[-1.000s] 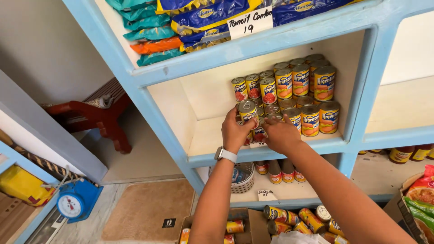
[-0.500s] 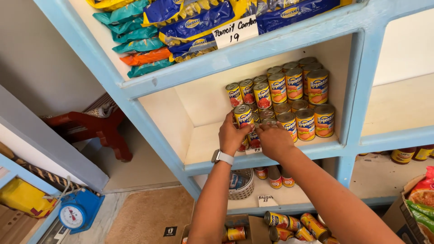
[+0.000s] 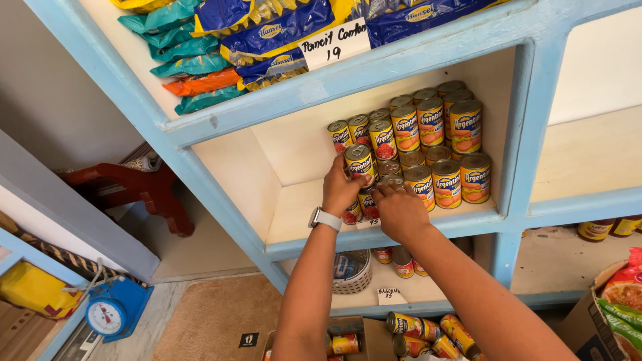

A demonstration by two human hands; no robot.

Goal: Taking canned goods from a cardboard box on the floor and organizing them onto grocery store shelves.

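Observation:
My left hand grips a yellow-and-red tin can and holds it on top of another can at the left front of a stack of like cans on the pale blue shelf. My right hand rests beside it, fingers on a lower can in the front row. I wear a white watch on my left wrist. The cans under my hands are partly hidden.
Blue, teal and orange snack packets fill the shelf above, with a paper label. Below lie more cans in a cardboard box, a small basket, a blue scale, a red wooden stool and a brown mat.
Both hands have stayed at the front left of the can stack; the left hand has set its can a little higher and steadier on the stack. The view has shifted slightly.

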